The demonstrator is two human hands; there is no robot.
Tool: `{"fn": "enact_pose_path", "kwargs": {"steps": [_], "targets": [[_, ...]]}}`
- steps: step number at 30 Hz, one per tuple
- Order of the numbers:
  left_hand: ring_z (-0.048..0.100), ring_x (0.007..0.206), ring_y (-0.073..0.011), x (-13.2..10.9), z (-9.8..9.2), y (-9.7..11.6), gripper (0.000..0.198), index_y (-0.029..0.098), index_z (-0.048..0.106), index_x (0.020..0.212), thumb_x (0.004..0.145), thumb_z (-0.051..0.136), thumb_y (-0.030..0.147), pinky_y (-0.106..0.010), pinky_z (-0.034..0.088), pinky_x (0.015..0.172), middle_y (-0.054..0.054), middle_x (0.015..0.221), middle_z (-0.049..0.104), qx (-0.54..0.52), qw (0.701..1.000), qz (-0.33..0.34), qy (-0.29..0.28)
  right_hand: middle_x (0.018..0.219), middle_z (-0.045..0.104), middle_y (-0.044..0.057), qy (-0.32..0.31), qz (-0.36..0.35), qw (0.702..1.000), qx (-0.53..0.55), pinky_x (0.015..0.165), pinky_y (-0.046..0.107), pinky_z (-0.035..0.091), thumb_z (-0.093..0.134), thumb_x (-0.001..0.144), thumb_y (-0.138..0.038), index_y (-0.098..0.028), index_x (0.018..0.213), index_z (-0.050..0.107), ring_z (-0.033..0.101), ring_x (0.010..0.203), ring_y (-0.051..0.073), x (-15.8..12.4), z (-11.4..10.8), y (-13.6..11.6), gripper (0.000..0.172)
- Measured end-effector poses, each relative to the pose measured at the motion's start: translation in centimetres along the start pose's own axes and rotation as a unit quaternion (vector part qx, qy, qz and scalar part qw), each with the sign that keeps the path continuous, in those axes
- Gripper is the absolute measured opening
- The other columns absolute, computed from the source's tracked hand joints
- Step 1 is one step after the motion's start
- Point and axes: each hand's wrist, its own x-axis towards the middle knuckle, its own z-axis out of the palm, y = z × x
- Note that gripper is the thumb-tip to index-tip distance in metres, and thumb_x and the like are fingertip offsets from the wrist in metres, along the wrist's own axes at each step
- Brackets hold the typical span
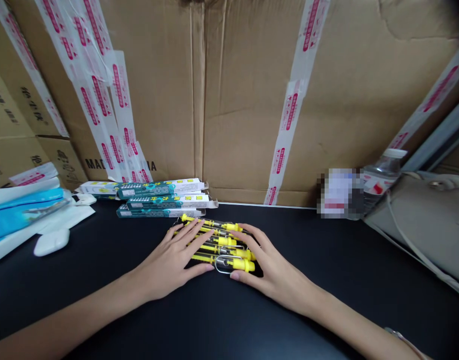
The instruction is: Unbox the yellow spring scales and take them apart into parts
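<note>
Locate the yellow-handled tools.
The yellow-handled tools lie at the centre of the head view on the black tabletop, under the left hand and right hand, just nearer than the stacked teal boxes.

Under my fingers (191, 239) lie yellow-capped tools (241, 264); beyond them, teal-and-white boxes (154, 190) and white tape (290, 117) printed in red.

I'm getting a bright, evenly lit feed with no clear light source in view. The cardboard carton (289, 100) looks flat and glare-free, and shadows stay soft around the left hand (172, 260) and right hand (274, 270). The black table (289, 310) looks dim, the edges bow, and a pixelated patch (338, 192) obscures detail.
</note>
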Motion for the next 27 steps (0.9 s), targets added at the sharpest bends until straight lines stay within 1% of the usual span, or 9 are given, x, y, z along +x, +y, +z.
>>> {"fn": "enact_pose_path", "kwargs": {"steps": [3,6,8,10,13,16,19,23,27], "targets": [[0.033,0.148,-0.0305,0.0,0.3,-0.1,0.059,0.030,0.035,0.154,0.101,0.046,0.054,-0.058,0.036,0.115,-0.011,0.159,0.039,-0.001,1.000,-0.002,0.026,0.156,0.030,0.011,0.039,0.018,0.999,-0.007,0.116,0.050,0.041,0.062,0.093,-0.050,-0.032,0.145,0.039,0.038,0.143,0.030,0.1,0.3,0.5,0.060],[0.035,0.147,-0.0301,-0.2,0.3,0.0,0.048,0.035,0.044,0.148,0.102,0.051,0.043,-0.058,0.039,0.115,-0.007,0.159,0.041,-0.016,0.999,0.015,0.048,0.152,0.030,0.011,0.076,0.005,0.996,-0.039,0.114,0.053,0.042,0.062,0.095,-0.044,-0.033,0.142,0.044,0.038,0.142,0.032,0.1,0.4,0.9,0.052],[0.036,0.147,-0.0287,-0.3,0.2,0.1,0.041,0.032,0.052,0.143,0.103,0.051,0.035,-0.056,0.040,0.116,-0.005,0.157,0.044,-0.032,0.997,0.039,0.066,0.149,0.031,0.011,0.098,-0.015,0.993,-0.058,0.112,0.056,0.043,0.062,0.095,-0.040,-0.034,0.139,0.047,0.038,0.140,0.033,0.1,0.4,0.9,0.047],[0.038,0.146,-0.0264,-0.4,0.0,0.3,0.036,0.026,0.058,0.138,0.104,0.049,0.029,-0.052,0.041,0.116,-0.006,0.152,0.050,-0.048,0.993,0.063,0.083,0.145,0.034,0.012,0.112,-0.038,0.990,-0.073,0.110,0.058,0.044,0.063,0.095,-0.037,-0.034,0.136,0.049,0.037,0.138,0.034,0.0,0.3,0.7,0.044],[0.041,0.144,-0.0247,-0.5,-0.3,0.6,0.034,0.018,0.060,0.134,0.104,0.045,0.025,-0.048,0.045,0.115,-0.009,0.146,0.057,-0.061,0.990,0.081,0.099,0.142,0.037,0.013,0.113,-0.069,0.987,-0.091,0.109,0.060,0.043,0.064,0.094,-0.034,-0.031,0.131,0.052,0.035,0.138,0.035,0.0,0.1,0.5,0.039],[0.046,0.141,-0.0258,-0.6,-0.5,0.6,0.031,0.018,0.063,0.130,0.103,0.048,0.024,-0.049,0.048,0.112,-0.010,0.145,0.058,-0.075,0.988,0.078,0.108,0.140,0.041,0.012,0.122,-0.097,0.982,-0.104,0.107,0.061,0.044,0.063,0.096,-0.029,-0.029,0.122,0.058,0.036,0.136,0.035,0.0,0.1,0.5,0.027],[0.047,0.140,-0.0263,-0.6,-0.5,0.5,0.029,0.019,0.063,0.128,0.102,0.052,0.023,-0.049,0.050,0.111,-0.010,0.146,0.057,-0.091,0.987,0.079,0.108,0.128,0.048,0.012,0.137,-0.109,0.979,-0.104,0.101,0.055,0.050,0.063,0.096,-0.025,-0.026,0.115,0.062,0.045,0.126,0.032,-0.2,-0.1,0.4,0.019],[0.044,0.142,-0.0264,-0.6,-0.7,0.3,0.028,0.019,0.064,0.127,0.101,0.054,0.023,-0.048,0.050,0.111,-0.009,0.145,0.058,-0.096,0.985,0.102,0.099,0.112,0.054,0.012,0.122,-0.112,0.983,-0.081,0.087,0.044,0.056,0.061,0.097,-0.021,-0.021,0.114,0.063,0.055,0.107,0.027,-0.4,-0.3,0.0,0.017],[0.050,0.137,-0.0266,-0.7,-1.0,0.5,0.028,0.013,0.063,0.126,0.101,0.054,0.021,-0.046,0.053,0.108,-0.010,0.133,0.066,-0.075,0.978,0.143,0.132,0.111,0.059,0.011,0.125,-0.116,0.985,-0.039,0.089,0.038,0.055,0.056,0.100,-0.018,-0.020,0.117,0.061,0.060,0.104,0.024,-0.6,-0.4,-0.4,0.018]]}}
